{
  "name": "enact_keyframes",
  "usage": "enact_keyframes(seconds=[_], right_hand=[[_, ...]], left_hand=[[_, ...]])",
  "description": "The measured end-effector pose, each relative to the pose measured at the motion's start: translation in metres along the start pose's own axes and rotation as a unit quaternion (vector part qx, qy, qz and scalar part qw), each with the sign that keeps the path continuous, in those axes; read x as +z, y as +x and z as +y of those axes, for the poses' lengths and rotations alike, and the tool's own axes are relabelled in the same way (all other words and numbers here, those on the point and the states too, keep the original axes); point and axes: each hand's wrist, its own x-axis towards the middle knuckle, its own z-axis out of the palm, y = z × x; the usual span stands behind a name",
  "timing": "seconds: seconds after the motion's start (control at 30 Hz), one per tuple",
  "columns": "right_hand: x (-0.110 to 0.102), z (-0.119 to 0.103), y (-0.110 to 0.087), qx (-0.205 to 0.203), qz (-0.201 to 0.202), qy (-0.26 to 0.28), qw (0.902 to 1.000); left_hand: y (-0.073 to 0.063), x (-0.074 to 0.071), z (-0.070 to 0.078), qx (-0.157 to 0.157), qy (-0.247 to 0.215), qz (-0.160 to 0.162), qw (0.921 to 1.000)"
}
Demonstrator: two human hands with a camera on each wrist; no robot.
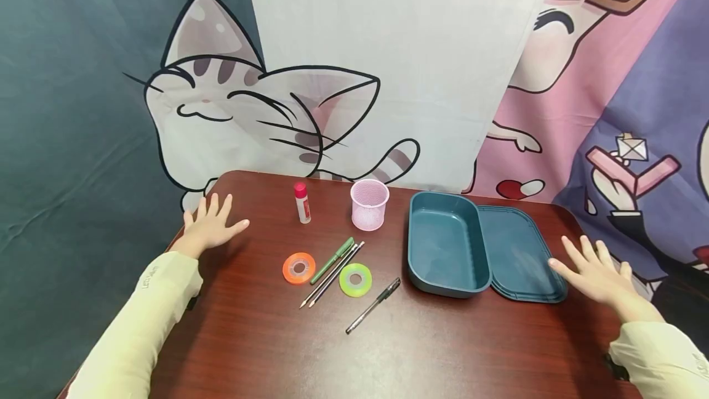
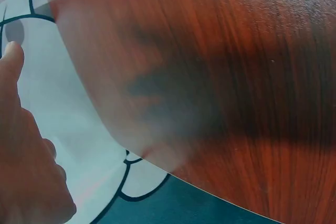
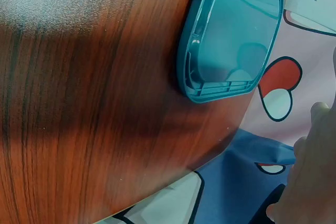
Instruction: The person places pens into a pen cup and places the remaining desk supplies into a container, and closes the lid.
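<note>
At the left of the frame, the left hand (image 1: 207, 226) has its fingers straight and spread, so this grip has nothing in it. The orange tape (image 1: 300, 279) lies flat near the middle; a pinch on its edge should work best. The glue stick (image 1: 302, 205) stands above it and could tip, so go slowly there. Next come the green pen (image 1: 332, 260) and two pencils (image 1: 337, 274), side by side on a slant; it looks wise to pinch each one by its middle. The lime tape (image 1: 356, 292) lies just right of them, below the pink cup (image 1: 368, 211), which stands with its mouth up. The black pen (image 1: 373, 306) lies apart, lower down. Right of the middle is the blue box (image 1: 448, 245), hollow side up, with the lid (image 1: 515, 251) right beside it. At the far right, the right hand (image 1: 600, 276) spreads its fingers near the lid, and its grip has nothing either.
</note>
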Motion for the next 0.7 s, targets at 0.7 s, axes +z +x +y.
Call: enact_keyframes(seconds=[0.7], right_hand=[[-0.035,-0.052,0.005,-0.059,0.053,-0.002,0.9968]], left_hand=[[0.012,-0.031,0.061,0.086,-0.002,0.094,0.9918]])
